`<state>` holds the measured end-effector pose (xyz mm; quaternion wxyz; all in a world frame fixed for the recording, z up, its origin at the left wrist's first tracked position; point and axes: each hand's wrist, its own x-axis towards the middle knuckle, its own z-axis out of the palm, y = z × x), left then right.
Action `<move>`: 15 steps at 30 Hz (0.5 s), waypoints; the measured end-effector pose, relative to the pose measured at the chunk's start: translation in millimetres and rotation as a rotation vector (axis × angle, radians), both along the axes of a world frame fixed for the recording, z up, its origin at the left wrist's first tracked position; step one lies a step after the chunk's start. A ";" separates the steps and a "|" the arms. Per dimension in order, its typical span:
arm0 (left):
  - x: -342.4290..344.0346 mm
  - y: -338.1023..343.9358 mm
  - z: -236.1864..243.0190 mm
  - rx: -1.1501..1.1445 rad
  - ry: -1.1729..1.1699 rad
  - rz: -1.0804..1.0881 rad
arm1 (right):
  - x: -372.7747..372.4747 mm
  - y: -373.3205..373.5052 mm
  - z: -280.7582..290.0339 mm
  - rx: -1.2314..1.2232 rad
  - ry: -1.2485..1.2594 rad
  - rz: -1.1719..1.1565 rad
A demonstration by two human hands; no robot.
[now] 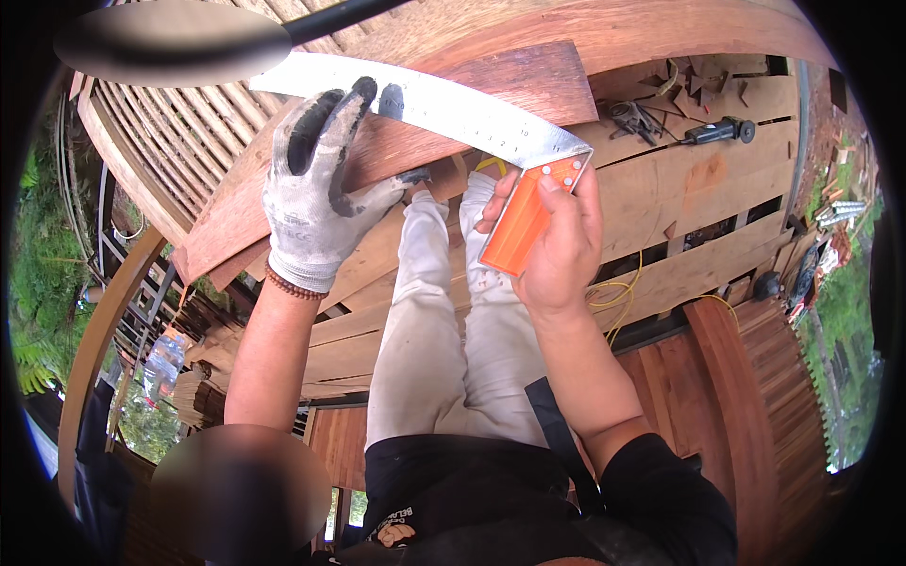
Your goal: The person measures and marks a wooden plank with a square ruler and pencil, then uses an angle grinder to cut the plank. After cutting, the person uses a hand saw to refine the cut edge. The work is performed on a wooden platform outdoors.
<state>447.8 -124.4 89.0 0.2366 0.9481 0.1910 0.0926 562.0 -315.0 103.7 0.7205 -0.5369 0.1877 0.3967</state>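
A try square with a long silver blade (444, 106) and an orange handle (519, 222) lies across a reddish-brown wooden board (528, 80). My right hand (562, 245) is bare and wraps round the orange handle, just off the board's near edge. My left hand (316, 193) wears a grey glove with dark fingertips. Its fingers reach over the blade and the board, with the index fingertip on the metal. The left thumb stretches along the board's near edge, so blade and board sit in that grip.
Curved wooden slats (151, 141) fill the upper left. To the right, an angle grinder (722, 130) and a dark tool (634, 123) lie on planks (661, 208) among wood offcuts. Gaps show between planks. A yellow cord (618, 300) loops near my right forearm. Two patches are blurred.
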 end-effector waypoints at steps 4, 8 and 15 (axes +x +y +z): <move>0.3 -1.0 -2.8 0.019 -0.034 -0.003 | 0.3 -2.4 -9.2 0.105 0.023 -0.036; -3.8 -1.1 -8.5 0.030 -0.051 -0.005 | 5.5 3.7 -18.4 0.071 -0.008 0.026; -0.2 -3.1 -11.1 0.052 -0.048 -0.004 | 5.2 15.4 -16.5 0.037 0.012 -0.006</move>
